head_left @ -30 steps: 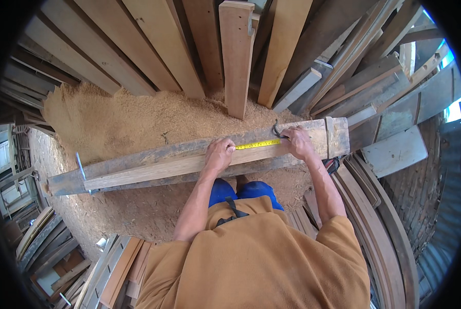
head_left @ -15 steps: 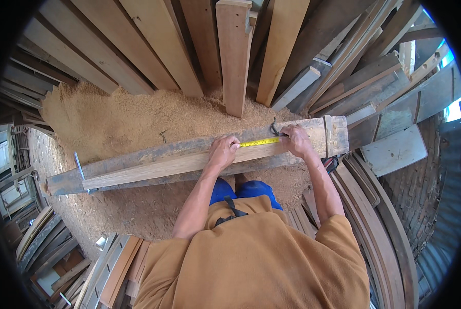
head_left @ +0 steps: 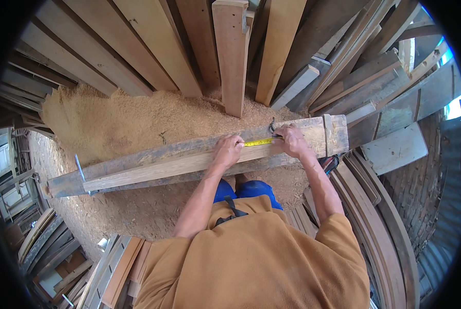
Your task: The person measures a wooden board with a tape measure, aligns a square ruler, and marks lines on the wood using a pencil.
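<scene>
Two hands work on one yellow tape (head_left: 258, 141), stretched flat along the top of a pale plank (head_left: 174, 167). The left hand (head_left: 229, 150) presses fingers down on the tape's left end, pinning it to the wood. The right hand (head_left: 292, 141) grips the tape's right end against the plank; whether a tape case sits in that palm cannot be told. The tape is a short, narrow yellow strip with dark markings too small to read, spanning only the gap between both hands.

The plank lies on a longer, weathered grey beam (head_left: 312, 135), which runs from lower left to upper right. A metal band (head_left: 326, 135) wraps the beam near its right end. A dark hook (head_left: 272, 126) stands on the beam just beside the right hand. A thin metal blade (head_left: 79, 168) stands near the beam's left end.

Sawdust (head_left: 122, 123) is heaped behind the beam. Boards (head_left: 230, 56) lean upright behind the heap. A pale flat panel (head_left: 395, 148) lies at right. No packages, labels or signs are legible.
</scene>
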Available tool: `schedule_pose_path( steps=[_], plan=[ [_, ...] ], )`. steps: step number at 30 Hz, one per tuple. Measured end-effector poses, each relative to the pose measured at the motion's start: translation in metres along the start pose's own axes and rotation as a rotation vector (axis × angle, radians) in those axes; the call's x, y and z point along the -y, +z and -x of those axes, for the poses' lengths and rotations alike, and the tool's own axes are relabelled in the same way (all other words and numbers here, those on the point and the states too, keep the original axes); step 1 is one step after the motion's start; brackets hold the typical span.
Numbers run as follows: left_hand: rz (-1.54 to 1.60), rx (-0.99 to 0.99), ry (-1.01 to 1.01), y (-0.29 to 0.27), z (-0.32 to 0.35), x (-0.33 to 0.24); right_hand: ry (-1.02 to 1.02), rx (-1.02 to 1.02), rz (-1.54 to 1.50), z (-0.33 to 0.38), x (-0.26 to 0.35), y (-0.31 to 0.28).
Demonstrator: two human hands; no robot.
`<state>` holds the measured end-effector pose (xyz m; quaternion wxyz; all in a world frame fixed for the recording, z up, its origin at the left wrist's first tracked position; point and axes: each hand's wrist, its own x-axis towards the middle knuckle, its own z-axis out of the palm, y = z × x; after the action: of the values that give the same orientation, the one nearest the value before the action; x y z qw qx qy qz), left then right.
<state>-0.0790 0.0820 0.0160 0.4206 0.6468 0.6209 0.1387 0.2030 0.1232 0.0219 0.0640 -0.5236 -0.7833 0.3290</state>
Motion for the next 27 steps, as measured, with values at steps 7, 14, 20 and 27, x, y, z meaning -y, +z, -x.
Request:
schedule_pose_path(
  steps=[7,14,20,27],
  plan=[
    [0.008,-0.020,0.002,0.002,0.003,0.008,0.032,0.043,-0.021,-0.005,0.018,-0.011],
    [-0.008,-0.061,-0.032,-0.006,0.011,0.008,-0.008,0.015,-0.019,-0.006,0.009,0.000],
    [-0.043,-0.073,-0.091,-0.009,0.016,0.010,-0.022,0.005,0.009,-0.010,0.013,0.005],
    [-0.118,-0.101,-0.106,-0.010,0.024,0.018,-0.045,0.024,0.010,-0.012,0.023,0.006]
  ],
)
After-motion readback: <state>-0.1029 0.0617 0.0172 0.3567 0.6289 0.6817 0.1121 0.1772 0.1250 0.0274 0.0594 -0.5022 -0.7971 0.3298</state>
